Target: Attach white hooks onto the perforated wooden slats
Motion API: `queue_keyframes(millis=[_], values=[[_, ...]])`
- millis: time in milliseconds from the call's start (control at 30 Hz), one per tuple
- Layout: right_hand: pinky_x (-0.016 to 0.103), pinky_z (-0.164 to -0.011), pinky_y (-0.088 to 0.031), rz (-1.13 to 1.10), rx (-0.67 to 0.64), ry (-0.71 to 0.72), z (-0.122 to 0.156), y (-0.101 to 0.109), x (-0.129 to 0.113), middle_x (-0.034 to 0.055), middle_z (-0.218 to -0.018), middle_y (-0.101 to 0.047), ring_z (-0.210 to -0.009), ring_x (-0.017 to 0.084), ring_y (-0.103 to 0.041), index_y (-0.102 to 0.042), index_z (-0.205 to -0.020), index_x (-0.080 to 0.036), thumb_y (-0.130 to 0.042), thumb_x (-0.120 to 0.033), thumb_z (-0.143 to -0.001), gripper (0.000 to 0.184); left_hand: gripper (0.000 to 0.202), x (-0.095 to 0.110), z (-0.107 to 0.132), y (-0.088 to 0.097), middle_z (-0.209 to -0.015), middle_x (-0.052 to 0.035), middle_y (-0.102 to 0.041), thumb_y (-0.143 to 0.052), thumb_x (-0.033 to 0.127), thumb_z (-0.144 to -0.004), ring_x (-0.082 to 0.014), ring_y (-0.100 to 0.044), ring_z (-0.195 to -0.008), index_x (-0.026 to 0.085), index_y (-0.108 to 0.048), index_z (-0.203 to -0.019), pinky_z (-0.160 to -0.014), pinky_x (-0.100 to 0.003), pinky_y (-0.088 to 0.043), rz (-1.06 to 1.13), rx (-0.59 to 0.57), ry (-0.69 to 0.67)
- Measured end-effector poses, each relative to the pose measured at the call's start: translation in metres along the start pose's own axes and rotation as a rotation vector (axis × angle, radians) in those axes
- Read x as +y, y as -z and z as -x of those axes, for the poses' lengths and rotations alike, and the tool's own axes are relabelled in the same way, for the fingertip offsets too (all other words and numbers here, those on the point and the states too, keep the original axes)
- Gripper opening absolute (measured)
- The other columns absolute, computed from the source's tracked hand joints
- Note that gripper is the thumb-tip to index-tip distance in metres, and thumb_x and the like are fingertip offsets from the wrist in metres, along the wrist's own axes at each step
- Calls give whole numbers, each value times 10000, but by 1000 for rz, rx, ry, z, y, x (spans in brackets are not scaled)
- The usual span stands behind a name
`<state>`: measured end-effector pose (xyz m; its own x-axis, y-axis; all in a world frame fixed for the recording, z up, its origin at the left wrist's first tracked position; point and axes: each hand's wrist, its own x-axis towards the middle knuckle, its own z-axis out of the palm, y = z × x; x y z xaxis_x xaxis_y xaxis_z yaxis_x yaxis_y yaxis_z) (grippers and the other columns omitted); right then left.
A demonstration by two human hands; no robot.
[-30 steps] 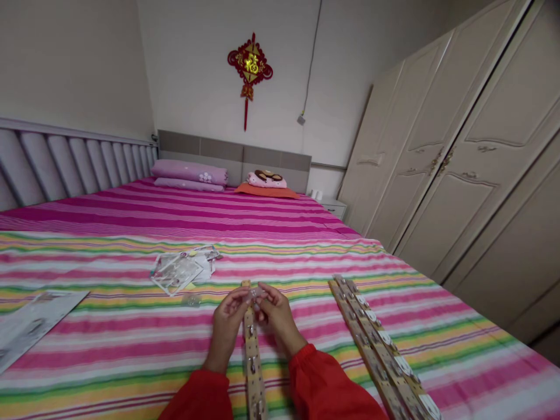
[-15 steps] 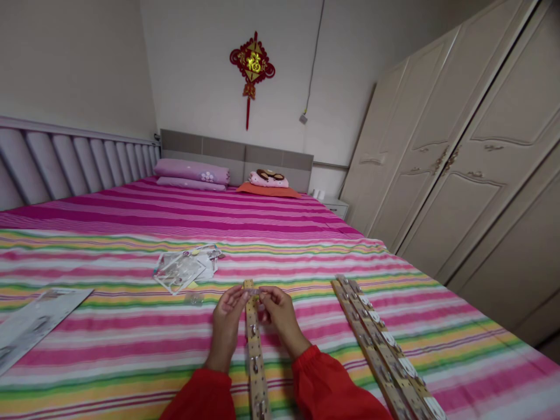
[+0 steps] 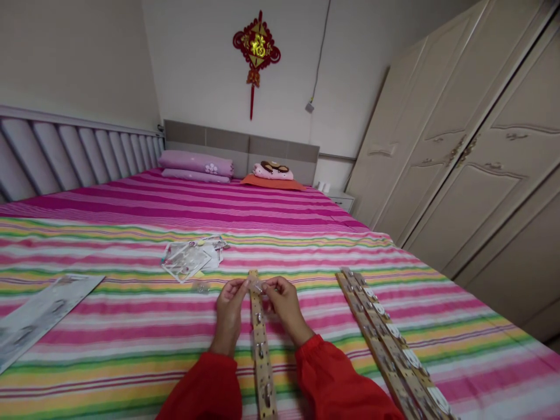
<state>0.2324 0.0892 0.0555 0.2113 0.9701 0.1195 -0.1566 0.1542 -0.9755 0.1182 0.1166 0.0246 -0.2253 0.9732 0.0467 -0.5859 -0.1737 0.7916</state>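
pinching a small clear plastic piece [image 3: 256, 286], left hand [image 3: 228, 318] and right hand [image 3: 286, 309] hold it over the far end of a long, tan perforated strip [image 3: 262, 368]; newly tilted, it seems mid-adjustment.

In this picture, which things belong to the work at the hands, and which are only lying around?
In the work: left hand, right hand, small clear piece held between them, wood-coloured strip beneath; probably similar strips at right, pile of flat packaging, long pale packet.

Seemingly just lying about: purple folded bedding, pink folded bundle, orange cloth.
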Motion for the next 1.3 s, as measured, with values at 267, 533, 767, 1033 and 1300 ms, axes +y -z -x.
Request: queue_keyframes(millis=[267,533,767,1033,1300], values=[[207,-395,-270,69,-38,-81,-3,5,14,-61,-434,-492,-391,76,-376,-548,-518,-182,-635,-274,-605,154,412,-2,-1,2,-799,-26,-677,-804,373,-540,-121,-615,-730,143,-631,-836,-700,-240,-476,-56,-14,1],[230,-403,-187,-131,74,-232,4,1,24,-56,-390,-435,-383,68,-280,-516,-444,-180,-584,-206,-552,130,463,-6,-3,7,-1019,-86,-680,-759,423,-603,-145,-625,-838,153,-652,-963,-796,-289,-479,-89,-40,88],[226,-408,-223,-133,190,-269,3,-8,28,-59,-359,-421,-384,75,-322,-478,-393,-190,-557,-169,-506,140,420,-11,-5,9,-975,-91,-696,-752,353,-581,-194,-637,-908,143,-655,-931,-849,-340,-482,-231,-60,59],[221,-384,-197,-113,249,-267,3,-9,39,-87,-342,-387,-358,69,-297,-447,-422,-201,-566,-171,-510,151,363,-20,-7,11,-926,-89,-711,-715,284,-592,-203,-657,-877,149,-646,-922,-841,-360,-501,-308,-95,66],[217,-392,-227,-81,223,-260,2,-8,39,-91,-359,-402,-371,69,-319,-430,-439,-202,-594,-185,-509,179,390,-27,-9,17,-998,-108,-701,-707,268,-611,-203,-651,-903,145,-656,-978,-835,-351,-504,-361,-94,38]])
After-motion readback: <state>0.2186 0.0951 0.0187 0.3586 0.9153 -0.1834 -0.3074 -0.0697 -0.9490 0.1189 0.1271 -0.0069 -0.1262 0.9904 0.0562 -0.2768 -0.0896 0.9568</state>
